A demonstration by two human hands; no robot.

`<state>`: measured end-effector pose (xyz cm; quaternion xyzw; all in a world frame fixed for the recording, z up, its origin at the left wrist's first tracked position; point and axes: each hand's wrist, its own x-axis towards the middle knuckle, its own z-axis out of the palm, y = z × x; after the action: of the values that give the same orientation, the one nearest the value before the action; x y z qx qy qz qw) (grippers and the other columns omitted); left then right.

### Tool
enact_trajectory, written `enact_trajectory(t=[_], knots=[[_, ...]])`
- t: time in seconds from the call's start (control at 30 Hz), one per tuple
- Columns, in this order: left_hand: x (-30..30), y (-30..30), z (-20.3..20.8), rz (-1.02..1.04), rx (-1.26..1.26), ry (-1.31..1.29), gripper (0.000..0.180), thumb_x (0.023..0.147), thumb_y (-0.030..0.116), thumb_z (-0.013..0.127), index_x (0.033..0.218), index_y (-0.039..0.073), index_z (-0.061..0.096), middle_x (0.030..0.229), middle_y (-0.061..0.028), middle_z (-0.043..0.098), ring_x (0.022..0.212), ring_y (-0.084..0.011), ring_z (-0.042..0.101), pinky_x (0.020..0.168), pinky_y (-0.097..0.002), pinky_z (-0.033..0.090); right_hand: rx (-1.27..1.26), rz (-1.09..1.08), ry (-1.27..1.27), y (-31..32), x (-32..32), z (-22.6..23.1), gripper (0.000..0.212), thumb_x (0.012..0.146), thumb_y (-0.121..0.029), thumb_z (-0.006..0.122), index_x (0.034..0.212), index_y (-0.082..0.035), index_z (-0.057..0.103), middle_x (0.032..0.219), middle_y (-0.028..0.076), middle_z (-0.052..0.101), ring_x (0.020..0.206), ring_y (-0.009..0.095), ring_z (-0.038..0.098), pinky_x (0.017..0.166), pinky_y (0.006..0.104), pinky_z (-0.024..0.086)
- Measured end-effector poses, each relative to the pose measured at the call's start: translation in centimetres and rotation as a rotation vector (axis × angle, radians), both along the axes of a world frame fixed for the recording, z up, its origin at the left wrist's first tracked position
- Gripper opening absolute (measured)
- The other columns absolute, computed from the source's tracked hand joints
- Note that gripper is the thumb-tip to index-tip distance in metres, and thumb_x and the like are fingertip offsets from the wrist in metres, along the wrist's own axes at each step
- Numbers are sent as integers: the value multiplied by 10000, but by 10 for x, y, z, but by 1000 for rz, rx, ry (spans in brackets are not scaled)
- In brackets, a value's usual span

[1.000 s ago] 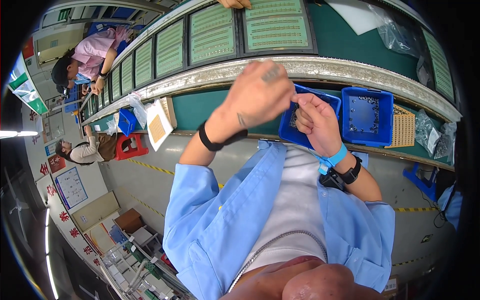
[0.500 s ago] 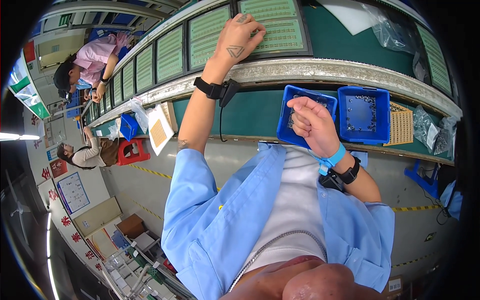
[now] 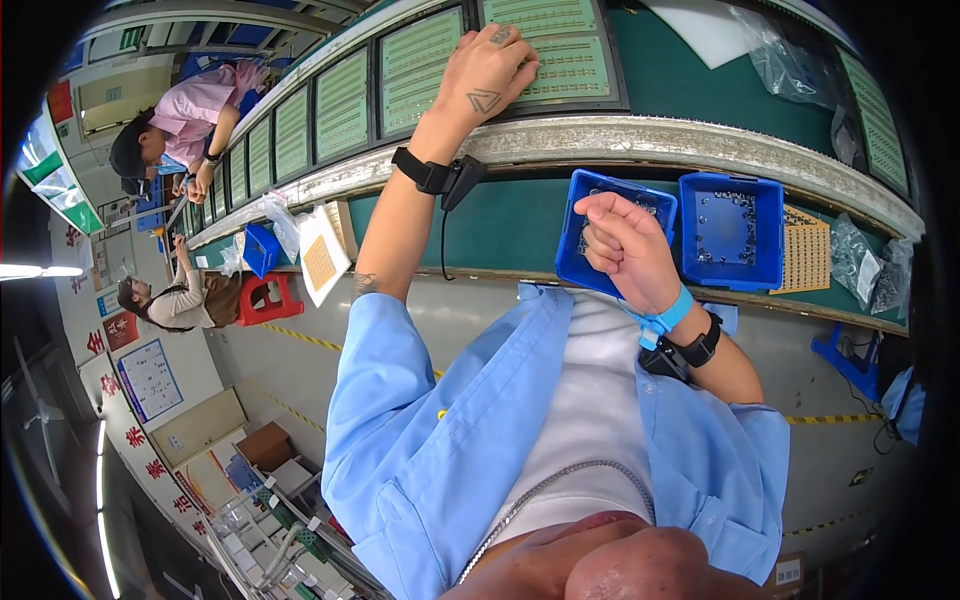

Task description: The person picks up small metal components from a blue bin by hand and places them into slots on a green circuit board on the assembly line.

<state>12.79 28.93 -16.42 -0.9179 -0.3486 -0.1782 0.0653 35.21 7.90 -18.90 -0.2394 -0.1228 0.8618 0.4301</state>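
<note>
My left hand point(image 3: 487, 72) is over a green circuit board panel point(image 3: 567, 72) in a black frame on the line. Its fingers curl down toward the board, and the fingertips are hidden behind the back of the hand. My right hand point(image 3: 628, 245) hovers over the left blue bin point(image 3: 572, 262), with its fingers folded in and the index finger bent against the thumb. Whether anything small sits in that pinch cannot be made out. Beside it stands a second blue bin point(image 3: 733, 277) with small, dark metallic parts scattered inside.
More framed green boards point(image 3: 341, 105) run along the conveyor to the left. A worn metal rail point(image 3: 640, 135) separates them from my bench. A tan perforated board point(image 3: 803, 252) and clear plastic bags point(image 3: 856, 262) lie at right. Two people work farther left, near a red stool point(image 3: 268, 300).
My left hand has shifted slightly to the right over the board. The right hand keeps its pose above the bin. At left, the person near the stool has raised an arm slightly.
</note>
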Motion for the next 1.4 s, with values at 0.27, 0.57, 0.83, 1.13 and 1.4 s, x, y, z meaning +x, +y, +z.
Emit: enact_trajectory(t=[0.27, 0.57, 0.83, 1.13, 1.4], knots=[[-4, -2, 18, 70, -138, -115, 77, 871, 156, 784, 888, 81, 774, 787, -47, 645, 794, -279, 624, 781, -406, 505, 2, 27, 37, 4, 6, -3, 261, 1095, -174, 491, 1195, 13, 642, 733, -39, 392, 624, 64, 372, 560, 234, 340], [1, -115, 50, -9, -265, -242, 140, 795, 105, 830, 930, 114, 794, 829, -28, 661, 840, -237, 642, 813, -368, 495, -132, -60, 263, 20, -7, 11, 828, 1102, -599, 274, 1517, 106, 401, 1374, 206, 584, 1201, 257, 595, 1082, 402, 457], [13, -153, 17, -52, -300, -278, 233, 768, 90, 813, 993, 135, 771, 938, 7, 665, 926, -224, 634, 837, -384, 493, -35, -47, 460, 18, -24, -12, 912, 1081, -677, 221, 1560, 87, 355, 1550, 208, 477, 1439, 291, 455, 1251, 427, 300], [11, -160, 16, -102, -229, -181, 257, 749, 74, 810, 993, 130, 755, 929, -2, 656, 934, -233, 633, 833, -377, 493, -6, -47, 347, 11, -30, -11, 969, 1059, -721, 194, 1579, 86, 322, 1579, 174, 455, 1467, 279, 425, 1258, 415, 274], [10, -159, 27, -61, -481, -305, 181, 809, 59, 786, 970, 89, 710, 901, -52, 627, 899, -260, 618, 832, -388, 488, -31, -93, 50, 9, -30, 0, 606, 1140, -453, 358, 1437, 46, 531, 1309, 122, 651, 1156, 217, 638, 1018, 357, 508]])
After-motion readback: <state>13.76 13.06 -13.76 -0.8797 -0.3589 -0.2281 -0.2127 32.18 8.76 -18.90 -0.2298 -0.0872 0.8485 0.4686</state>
